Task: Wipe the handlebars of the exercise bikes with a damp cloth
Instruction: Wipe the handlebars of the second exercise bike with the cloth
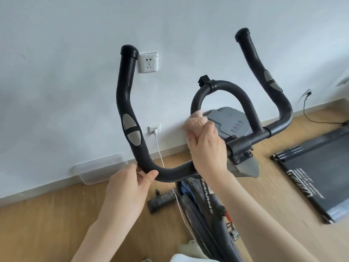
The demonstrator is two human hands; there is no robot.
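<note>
The exercise bike [200, 207] stands on a wooden floor [47, 220] close to a pale wall [75, 35], its black frame running down out of the bottom of the view, and a dark treadmill [311, 173] lies flat on the floor to its right. The handlebars [130, 114] fill the middle of the picture: the long axis is the crossbar running left to right and rising slightly to the right, and from its 2 ends the horns bend up and away toward the wall, with a smaller loop [222, 91] arching over the centre clamp. The wiping looks to be under way on the crossbar just left of the clamp, with both horns and the loop probably yet to be done. The right hand [207, 148] is closed round the crossbar there with a fluffy pink cloth [195, 121] bunched under the palm and sticking out above the fingers; whether the cloth wraps fully round the bar is hard to tell. The left hand [130, 184] pinches the lower left bend of the bar between thumb and fingers, seemingly steadying it. The next move probably calls for sliding the cloth leftward along the bar toward that bend, so the left hand would have to shift up or let go.
</note>
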